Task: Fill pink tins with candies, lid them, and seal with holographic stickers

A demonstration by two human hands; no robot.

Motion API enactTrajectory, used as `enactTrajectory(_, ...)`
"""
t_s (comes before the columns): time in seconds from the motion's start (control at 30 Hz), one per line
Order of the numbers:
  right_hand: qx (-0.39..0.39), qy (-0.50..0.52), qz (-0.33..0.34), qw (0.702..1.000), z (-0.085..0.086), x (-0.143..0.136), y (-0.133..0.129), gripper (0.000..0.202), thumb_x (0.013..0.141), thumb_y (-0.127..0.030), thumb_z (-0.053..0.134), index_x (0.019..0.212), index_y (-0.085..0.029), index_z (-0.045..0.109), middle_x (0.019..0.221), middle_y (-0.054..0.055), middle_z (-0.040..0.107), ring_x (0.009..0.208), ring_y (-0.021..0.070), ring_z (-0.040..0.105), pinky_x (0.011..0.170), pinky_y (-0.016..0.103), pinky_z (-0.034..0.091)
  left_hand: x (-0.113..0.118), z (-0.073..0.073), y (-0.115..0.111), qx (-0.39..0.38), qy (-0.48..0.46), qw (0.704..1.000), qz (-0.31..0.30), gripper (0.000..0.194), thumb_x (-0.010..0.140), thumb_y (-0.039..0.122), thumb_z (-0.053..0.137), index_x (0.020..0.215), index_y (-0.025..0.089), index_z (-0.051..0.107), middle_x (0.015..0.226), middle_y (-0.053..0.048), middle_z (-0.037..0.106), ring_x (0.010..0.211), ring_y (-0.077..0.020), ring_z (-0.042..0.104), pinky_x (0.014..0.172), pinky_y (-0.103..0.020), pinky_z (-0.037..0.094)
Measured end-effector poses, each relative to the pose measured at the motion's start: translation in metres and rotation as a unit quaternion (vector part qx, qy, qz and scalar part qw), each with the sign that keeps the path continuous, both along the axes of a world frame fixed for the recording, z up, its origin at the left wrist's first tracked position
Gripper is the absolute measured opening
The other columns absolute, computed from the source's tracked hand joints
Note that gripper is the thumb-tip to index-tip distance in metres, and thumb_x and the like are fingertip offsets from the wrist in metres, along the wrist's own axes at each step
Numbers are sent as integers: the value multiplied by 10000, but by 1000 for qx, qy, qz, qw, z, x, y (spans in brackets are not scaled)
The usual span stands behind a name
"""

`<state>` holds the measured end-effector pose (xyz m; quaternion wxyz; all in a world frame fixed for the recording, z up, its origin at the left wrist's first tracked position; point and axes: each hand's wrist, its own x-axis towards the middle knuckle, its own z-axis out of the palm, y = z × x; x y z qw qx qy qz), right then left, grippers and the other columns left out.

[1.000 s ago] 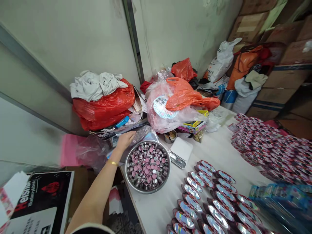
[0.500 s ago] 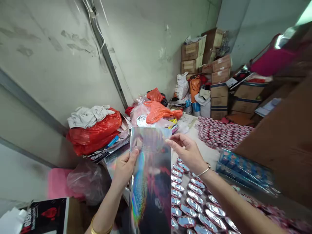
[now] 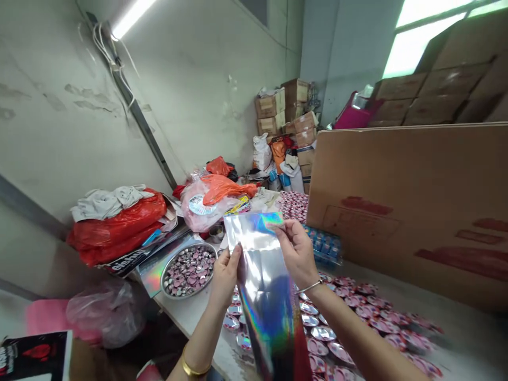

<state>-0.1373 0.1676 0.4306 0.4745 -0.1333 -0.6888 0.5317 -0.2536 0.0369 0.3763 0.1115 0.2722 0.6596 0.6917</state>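
A long shiny holographic silver sheet (image 3: 262,286) hangs in front of me, held up between both hands. My left hand (image 3: 225,272) pinches its left edge, thumb on the near face. My right hand (image 3: 296,248) grips the upper right edge between thumb and fingers. Behind and below the sheet, rows of oval mirror-faced pieces with pink rims (image 3: 323,333) lie on the table (image 3: 190,317). To the left of my left hand stands a round metal tray (image 3: 163,288) filled with small pink and silver round pieces.
A large cardboard panel (image 3: 405,211) stands along the right side. A clear pack of blue items (image 3: 325,246) lies at its foot. Red plastic bags (image 3: 119,225) and an orange bag (image 3: 226,188) sit at the back left. Cartons (image 3: 270,106) are stacked against the far wall.
My view has swung right, bringing the cardboard panel and the round tray into sight. The sheet has tilted, and my right hand now grips its edge more fully.
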Motion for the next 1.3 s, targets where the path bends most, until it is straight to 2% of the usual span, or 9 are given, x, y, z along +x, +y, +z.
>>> enactTrajectory(0.13, -32, 10, 54, 998, 18, 47, 20, 243, 859, -426, 589, 802, -205, 508, 668, -35, 468, 595, 102, 415, 550, 224, 354, 10, 22, 19, 24, 193, 981, 5, 755, 844, 552, 567, 1476, 277, 260, 1529, -103, 344, 1397, -233, 360, 1101, -372, 373)
enactTrajectory(0.23, -41, -9, 70, 997, 37, 87, 35, 278, 816, -455, 640, 803, -196, 541, 693, -18, 522, 604, 102, 456, 557, 225, 389, 10, 46, 27, -11, 330, 943, -23, 626, 811, 548, 612, 1348, 264, 462, 1557, -80, 290, 1464, -268, 196, 1182, -456, 206)
enactTrajectory(0.37, -81, -19, 21, 996, 48, 137, 53, 322, 756, -490, 700, 830, -199, 584, 719, 6, 605, 598, 120, 526, 543, 241, 447, 13, 64, 36, -73, 374, 915, -131, 323, 789, 496, 658, 918, 201, 643, 1164, -100, 644, 1175, -261, 541, 1041, -428, 393)
enactTrajectory(0.57, -154, -12, -108, 982, 13, 184, 93, 335, 740, -508, 689, 857, -220, 566, 723, 1, 609, 568, 132, 550, 524, 263, 474, 28, 62, 48, -90, 309, 925, -203, 376, 802, 386, 672, 1129, 201, 642, 845, -12, 661, 733, -115, 582, 698, -236, 478)
enactTrajectory(0.63, -95, -30, -197, 975, -4, 188, 102, 384, 761, -506, 661, 984, -210, 561, 838, 42, 632, 674, 170, 594, 595, 313, 508, 37, 66, 54, -67, 289, 931, -214, 371, 810, 380, 668, 1134, 199, 661, 794, -8, 653, 683, -104, 562, 634, -217, 462)
enactTrajectory(0.73, 115, -58, -323, 938, -14, 177, 96, 563, 778, -468, 654, 1242, -196, 489, 1220, 143, 575, 1075, 274, 571, 871, 458, 490, 53, 76, 65, -61, 282, 926, -242, 334, 808, 372, 675, 1088, 191, 698, 877, -42, 690, 710, -111, 574, 635, -216, 465)
enactTrajectory(0.87, 339, -90, -198, 915, -2, 144, 69, 506, 867, -404, 574, 1325, -223, 456, 1314, 111, 556, 1248, 278, 475, 1102, 521, 268, 68, 91, 77, -58, 301, 910, -280, 311, 814, 363, 675, 1076, 198, 703, 956, -57, 701, 798, -129, 603, 716, -234, 478)
enactTrajectory(1.07, 339, -64, -102, 933, 15, 111, 54, 172, 951, -306, 464, 964, -203, 601, 899, 60, 667, 891, 198, 583, 806, 347, 403, 71, 104, 75, -69, 328, 910, -245, 217, 818, 371, 670, 893, 172, 714, 755, -20, 660, 644, -96, 530, 597, -214, 413)
enactTrajectory(1.3, 341, -45, -62, 937, 26, 112, 61, 163, 946, -323, 507, 925, -193, 604, 852, 52, 664, 805, 176, 572, 750, 305, 398, 70, 119, 68, -86, 397, 894, -188, 204, 858, 361, 614, 866, 170, 686, 722, -14, 622, 676, -111, 538, 625, -229, 413)
